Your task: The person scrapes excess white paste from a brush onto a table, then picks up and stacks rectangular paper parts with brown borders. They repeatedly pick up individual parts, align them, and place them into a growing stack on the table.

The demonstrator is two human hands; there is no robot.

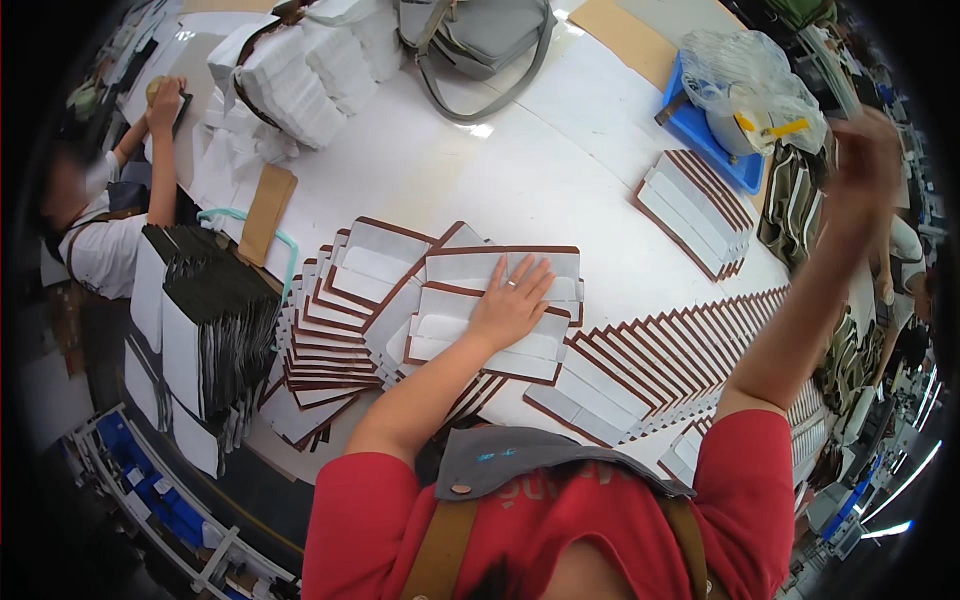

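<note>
The left hand [515,300] lies palm down with its fingers spread, a ring on one of them; it grasps nothing and rests on the top panels [460,345], which are pale grey with brown edges. These overlap at the near middle of the white table [570,190].

The right hand [868,150] is raised at the far right and blurred; whether it is released, clenched or grasping something, I cannot tell.

Just left of the top panels, more of the same kind lie in a fanned pile [335,335], its edges stepped one over another. To their right, a long row [680,350] of overlapping panels slants away toward the right side. Farther off on the right is a short stack [690,215], also stepped.

Beyond that stack sits a blue tray [747,176] holding a white tub [733,135], with a clear plastic bag [735,60] partly over it. Dark folded pieces [795,200] lie right of the tray.

On the left side stands a tall dark stack [220,320], with a brown strip [268,208] just beyond it. White bundles [300,85] are heaped at the far left, beside a grey bag [480,40]. A co-worker [105,250] is at the left edge.
</note>
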